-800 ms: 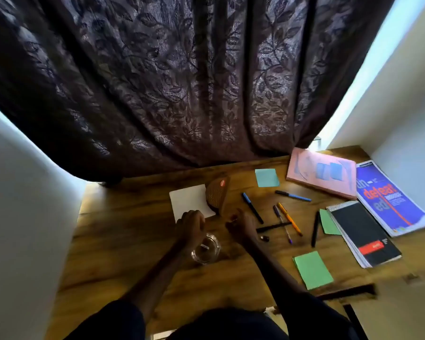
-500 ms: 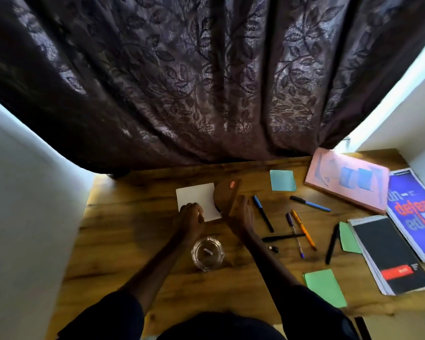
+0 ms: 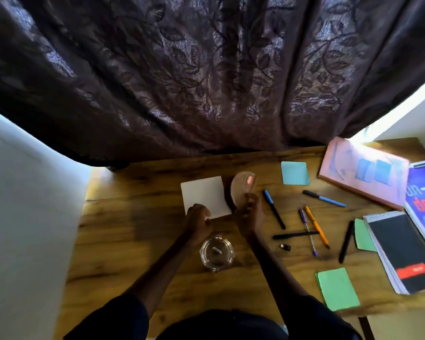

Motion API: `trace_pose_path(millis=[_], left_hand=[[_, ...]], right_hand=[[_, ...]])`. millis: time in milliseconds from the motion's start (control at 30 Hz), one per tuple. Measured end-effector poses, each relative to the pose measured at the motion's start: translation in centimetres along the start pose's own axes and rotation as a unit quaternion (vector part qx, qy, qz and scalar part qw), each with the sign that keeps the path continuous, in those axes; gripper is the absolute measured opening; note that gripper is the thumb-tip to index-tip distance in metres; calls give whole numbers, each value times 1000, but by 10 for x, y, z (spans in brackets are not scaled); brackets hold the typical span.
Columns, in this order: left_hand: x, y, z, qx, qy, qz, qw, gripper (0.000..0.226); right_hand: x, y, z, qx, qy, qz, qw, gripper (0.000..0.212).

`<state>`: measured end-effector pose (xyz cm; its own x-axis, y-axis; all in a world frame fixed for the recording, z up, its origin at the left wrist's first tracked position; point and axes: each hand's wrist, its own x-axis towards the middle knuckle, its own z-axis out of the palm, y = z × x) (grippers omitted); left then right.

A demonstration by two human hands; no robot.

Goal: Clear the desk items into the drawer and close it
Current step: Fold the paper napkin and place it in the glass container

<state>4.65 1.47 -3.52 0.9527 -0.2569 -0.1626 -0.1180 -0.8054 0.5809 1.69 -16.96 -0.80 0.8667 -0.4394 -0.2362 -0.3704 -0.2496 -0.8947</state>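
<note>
Right hand [image 3: 249, 214] has its grip pinched on the lower edge of a brown round woven disc [image 3: 242, 190], held tilted up off the surface [image 3: 138, 231], approx mid-surface toward the back edge. Left hand [image 3: 198, 218] is curled into a loose fist w/ knuckles over the near edge of a white paper square [image 3: 203, 193]; can't tell if it's grasping anything. Glass ashtray [image 3: 217, 253] sits just in front of both hands. Pens [image 3: 274, 208] lie scattered toward the right edge.
</note>
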Motion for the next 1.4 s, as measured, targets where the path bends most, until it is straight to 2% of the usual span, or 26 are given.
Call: trace_pose_path(millis=[67, 133, 233, 300, 333, 400, 467, 533, 600, 700, 800, 933, 967, 1033, 1100, 1133, 1300, 1400], left_hand=[[4, -1, -3, -6, -19, -2, 1000, 18], [9, 5, -12, -43, -42, -24, 998, 14], [13, 25, -44, -242, -66, -96, 963, 32], [12, 34, -62, -355, -57, -117, 926, 31], [9, 36, -70, -375, -42, -107, 920, 26], [2, 36, -83, -369, -1, -79, 926, 12], [-3, 27, -92, -339, 41, -63, 938, 8], [-9, 11, -99, -321, 55, -69, 943, 12], [-14, -5, -106, -334, 52, -90, 937, 27], [-24, -18, -114, -311, 59, -94, 944, 45], [-34, -28, -115, -245, 59, -72, 965, 29], [-42, -41, -121, -173, 115, -90, 974, 23], [-43, -43, -124, -159, 133, -99, 973, 22], [-45, -46, -132, -136, 169, -115, 969, 25], [-47, -51, -136, -115, 188, -127, 967, 28], [-47, -53, -138, -110, 190, -131, 967, 28], [-45, -62, -134, -92, 167, -158, 969, 28], [-43, -63, -124, -84, 141, -160, 974, 34]], right_hand=[[-5, 1, -2, 46, 30, 48, 997, 65], [-13, 0, -3, 180, 18, 117, 977, 68], [-28, -11, -2, 273, -23, 160, 948, 64], [-37, -20, 6, 279, -71, 144, 947, 63], [-40, -23, 13, 277, -90, 134, 947, 62], [-43, -31, 27, 264, -114, 126, 949, 63], [-44, -36, 38, 248, -138, 125, 951, 66], [-46, -40, 48, 242, -171, 105, 949, 68], [-48, -41, 56, 230, -183, 91, 952, 67], [-51, -40, 67, 201, -192, 80, 957, 67], [-54, -39, 72, 175, -214, 69, 959, 68], [-52, -41, 66, 103, -270, 52, 956, 68], [-49, -39, 64, 69, -260, 29, 963, 63], [-38, -33, 63, -60, -180, -39, 981, 53], [-24, -27, 65, -181, -81, -79, 977, 49], [-17, -24, 66, -219, -59, -92, 970, 50], [-1, 0, 73, -352, -110, -130, 920, 56], [-3, 11, 68, -358, -84, -113, 923, 54]])
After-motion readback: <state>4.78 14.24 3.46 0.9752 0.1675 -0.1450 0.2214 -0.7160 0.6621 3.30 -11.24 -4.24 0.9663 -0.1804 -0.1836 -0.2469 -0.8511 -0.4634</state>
